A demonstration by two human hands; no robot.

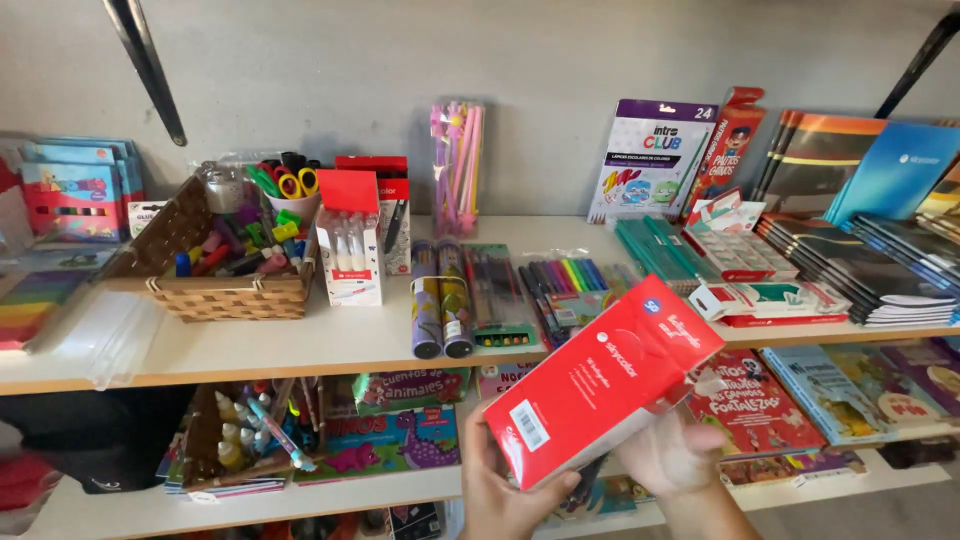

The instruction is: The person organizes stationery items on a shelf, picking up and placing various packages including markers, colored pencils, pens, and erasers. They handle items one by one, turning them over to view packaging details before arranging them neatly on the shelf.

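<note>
Your red box [603, 380] sits tilted in front of the upper shelf [300, 350], below the marker packs [565, 280], its long face angled up for viewing. Your left hand [505, 490] clasps its lower corner; your right hand [672, 455] fingers cradle it underneath.

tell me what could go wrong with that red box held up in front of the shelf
The red box is tilted, gripped only at its lower end by the left hand and right hand; it might slip. Swung forward, its raised corner could knock the two tubes lying near the shelf edge.
</note>
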